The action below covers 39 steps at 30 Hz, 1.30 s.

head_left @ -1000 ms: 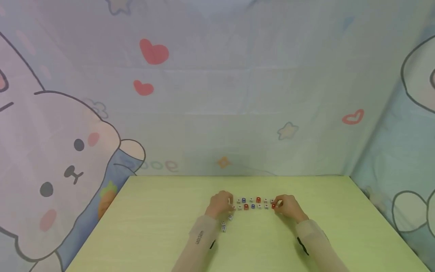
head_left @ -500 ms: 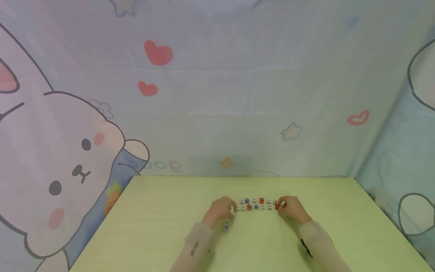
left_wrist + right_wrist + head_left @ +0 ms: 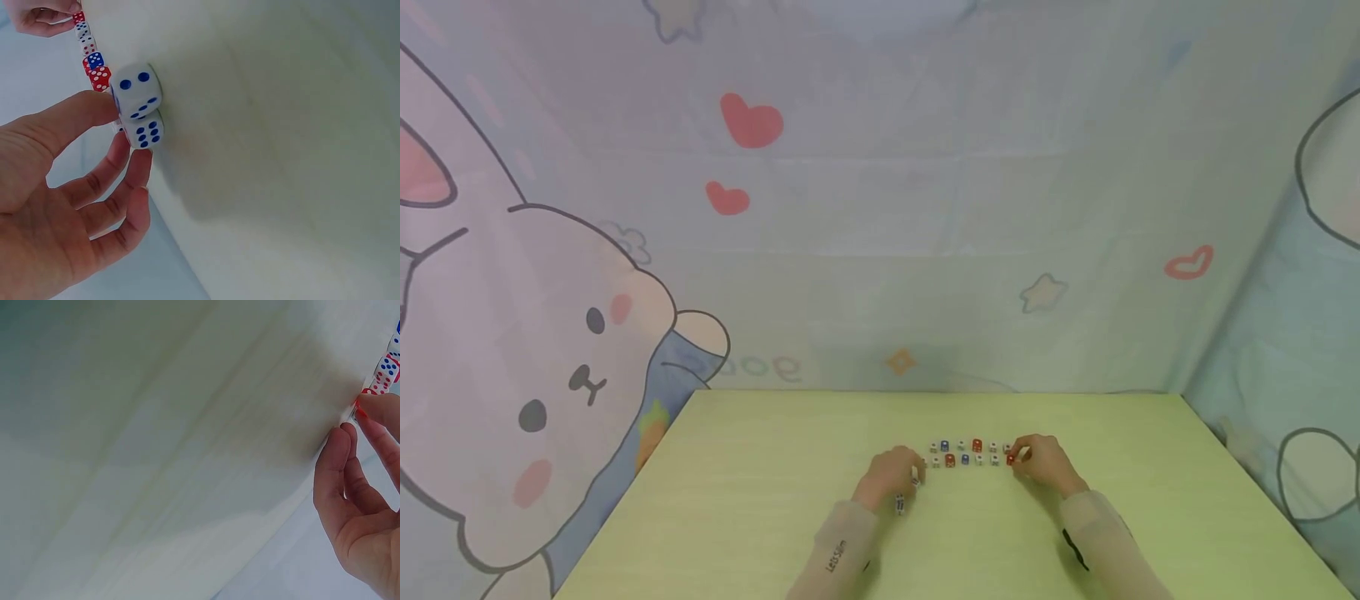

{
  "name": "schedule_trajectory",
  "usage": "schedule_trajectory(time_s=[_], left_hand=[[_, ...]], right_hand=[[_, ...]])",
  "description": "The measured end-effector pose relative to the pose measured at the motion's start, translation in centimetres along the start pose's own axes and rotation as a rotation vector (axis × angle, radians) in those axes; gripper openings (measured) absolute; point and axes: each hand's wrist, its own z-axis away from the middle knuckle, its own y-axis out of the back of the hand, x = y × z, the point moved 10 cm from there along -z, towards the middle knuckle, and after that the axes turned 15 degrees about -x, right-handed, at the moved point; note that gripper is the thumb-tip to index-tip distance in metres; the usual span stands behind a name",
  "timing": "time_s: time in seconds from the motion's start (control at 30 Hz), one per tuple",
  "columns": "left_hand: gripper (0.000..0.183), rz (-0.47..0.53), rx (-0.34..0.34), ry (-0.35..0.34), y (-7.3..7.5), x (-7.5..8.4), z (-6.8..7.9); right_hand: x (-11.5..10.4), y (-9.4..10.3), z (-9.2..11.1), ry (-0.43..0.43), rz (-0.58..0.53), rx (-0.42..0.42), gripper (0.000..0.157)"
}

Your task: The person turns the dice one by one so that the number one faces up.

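Note:
Two rows of small dice, among them a red die (image 3: 950,460) and a blue die (image 3: 944,446), lie on the yellow-green table (image 3: 760,467). My left hand (image 3: 891,475) is low at the rows' left end. In the left wrist view its thumb and fingertips are around a white die with blue dots (image 3: 150,133), partly covered by a nearer white die (image 3: 135,92). My right hand (image 3: 1045,461) pinches the red end die (image 3: 1011,459) with thumb and forefinger; its fingers hide most of that die in the right wrist view.
More white dice with blue dots (image 3: 900,504) lie nearer me, beside the left wrist. A patterned cloth (image 3: 880,208) hangs behind the table's far edge and along its right side.
My left hand has come back from the rows' left end towards me, down to the loose white dice. The right hand keeps its place at the red end die. The head view has shifted slightly.

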Motion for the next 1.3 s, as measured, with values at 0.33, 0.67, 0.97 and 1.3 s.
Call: schedule_trajectory(time_s=[0.33, 0.67, 0.97, 1.3], left_hand=[[0.020, 0.043, 0.031, -0.017, 0.4, -0.2, 0.0], [0.019, 0.131, 0.013, -0.020, 0.2, -1.0, 0.0], [0.017, 0.123, 0.039, 0.008, 0.5, -1.9, 0.1], [0.014, 0.093, 0.048, 0.009, 0.5, -1.9, 0.0]], right_hand=[[0.2, -0.1, 0.0, -0.004, 0.003, -0.008, 0.010], [0.4, 0.1, -0.2, 0.004, -0.010, -0.023, 0.011], [0.1, 0.2, -0.4, -0.014, 0.004, -0.058, 0.012], [-0.1, 0.1, -0.1, -0.034, 0.015, -0.064, 0.011]])
